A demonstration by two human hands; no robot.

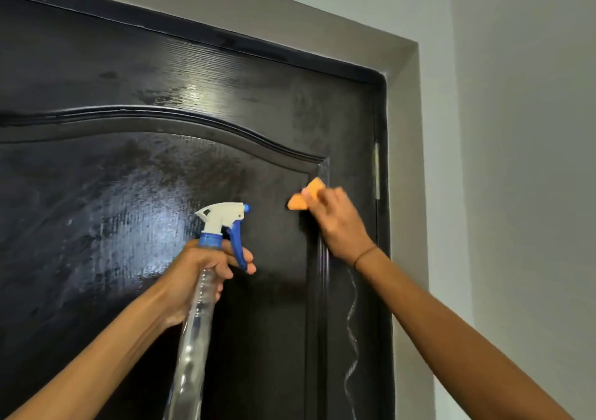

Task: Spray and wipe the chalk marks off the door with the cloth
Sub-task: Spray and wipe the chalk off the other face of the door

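The left hand [200, 268] is curled tight round the neck of a clear spray bottle [196, 329], just under its blue collar. One finger reaches forward onto the blue trigger [237, 245]; the white nozzle head [222, 215] points right, toward the dark door [96, 194]. The bottle slants down and left from the hand, its body see-through against the forearm.

The door panel behind the bottle shows wet, streaky sheen across the middle and upper part.

Further right, the right hand [338, 223] presses an orange cloth [306, 195] against the door beside the raised moulding at the panel's right edge. The fingers are bent over the cloth, which pokes out to the upper left of them. A thin band [366, 253] circles the wrist.

Below that hand, a wavy white chalk line [351, 332] runs down the door's right strip, close to the frame [403, 161]. A hinge [376, 171] sits on the door's edge above the hand.
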